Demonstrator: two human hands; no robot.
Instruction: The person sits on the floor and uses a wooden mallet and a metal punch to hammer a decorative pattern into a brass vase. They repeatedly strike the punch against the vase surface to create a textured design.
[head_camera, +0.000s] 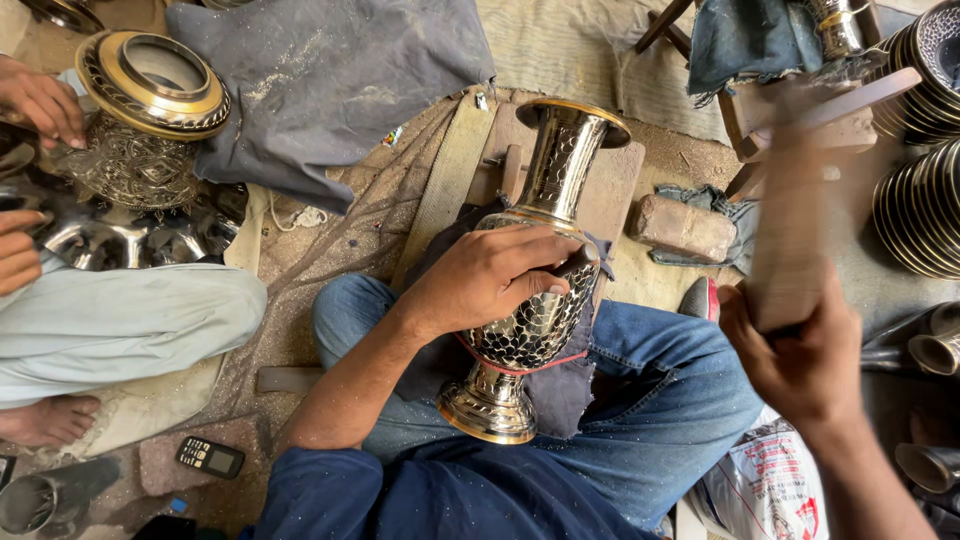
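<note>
A shiny engraved metal vase (540, 300) with a gold-rimmed mouth lies tilted across my lap on a dark cloth (560, 395). My left hand (490, 275) is clamped over its belly, with a thin tool under the fingers. My right hand (800, 355) is raised at the right, shut on a wooden mallet (795, 240) that is motion-blurred.
Another person sits at the left, their hands (40, 100) on a larger engraved vase (140, 120). A grey cloth (320, 80) lies beyond. A brick (682, 228), a wooden stool (760, 110) and stacked metal bowls (915, 200) are at the right. A phone (210, 457) lies on the floor.
</note>
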